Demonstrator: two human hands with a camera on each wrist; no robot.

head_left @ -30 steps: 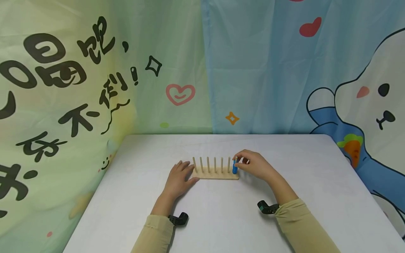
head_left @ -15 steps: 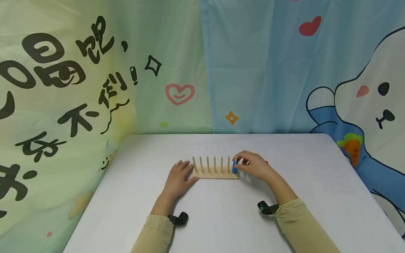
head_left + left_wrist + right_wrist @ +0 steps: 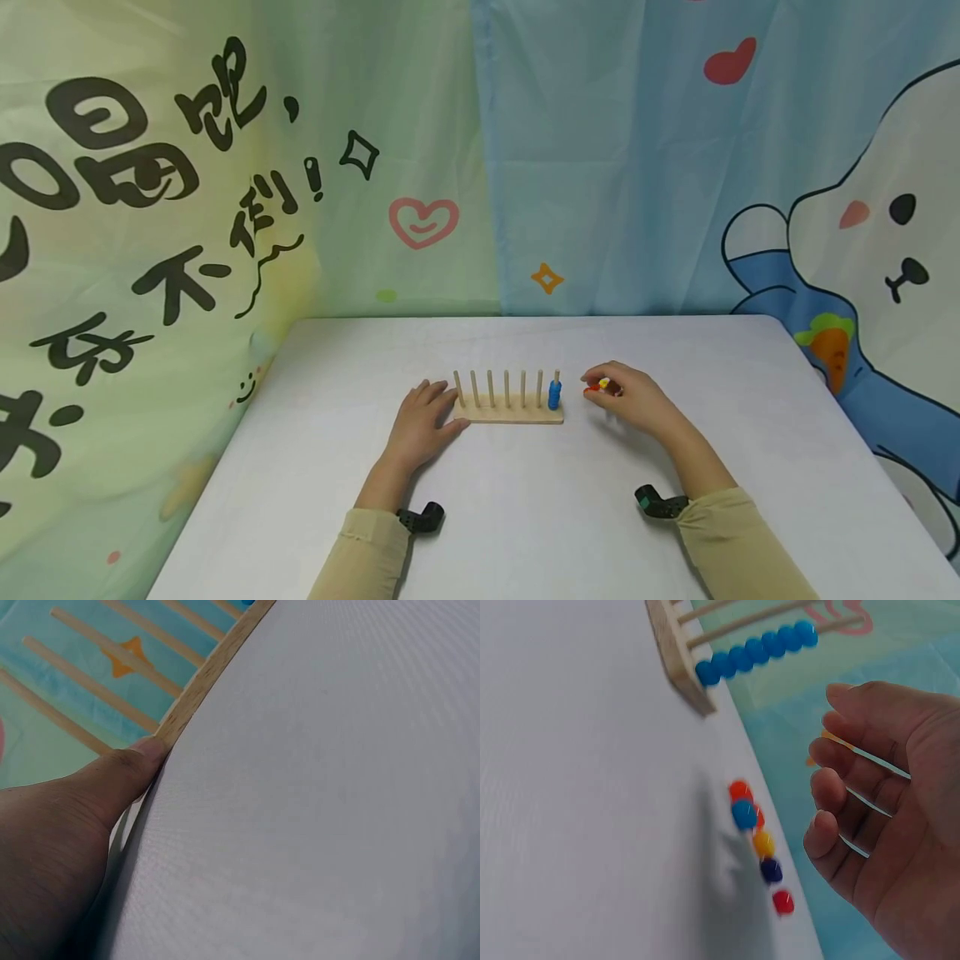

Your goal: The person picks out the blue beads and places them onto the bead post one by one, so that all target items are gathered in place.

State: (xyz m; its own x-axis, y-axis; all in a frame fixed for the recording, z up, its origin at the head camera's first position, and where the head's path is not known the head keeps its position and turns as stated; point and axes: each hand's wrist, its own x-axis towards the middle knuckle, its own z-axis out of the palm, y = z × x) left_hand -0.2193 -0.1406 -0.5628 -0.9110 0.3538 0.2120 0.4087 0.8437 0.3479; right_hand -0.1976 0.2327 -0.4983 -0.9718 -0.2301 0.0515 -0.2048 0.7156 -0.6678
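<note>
A wooden peg board [image 3: 510, 415] with a row of upright pegs stands mid-table. Its rightmost peg carries a stack of several blue beads [image 3: 554, 396]; the other pegs are bare. My left hand [image 3: 425, 425] holds the board's left end, thumb [image 3: 146, 750] against the front corner and fingers along the far side. Right of the board, my right hand [image 3: 630, 398] hovers with loosely curled fingers and nothing between them in the right wrist view. Near it lie loose beads in red, blue, yellow and dark blue, among them a yellow bead [image 3: 763, 844], partly hidden by that hand in the head view.
The white table [image 3: 525, 517] reaches back to a printed cloth backdrop [image 3: 570, 167]. Each wrist wears a small black camera, the left camera [image 3: 422, 517] and the right camera [image 3: 660, 502].
My right hand has let go of the blue beads on the rightmost peg and moved right, over the loose beads. The left hand stays at the board's left end.
</note>
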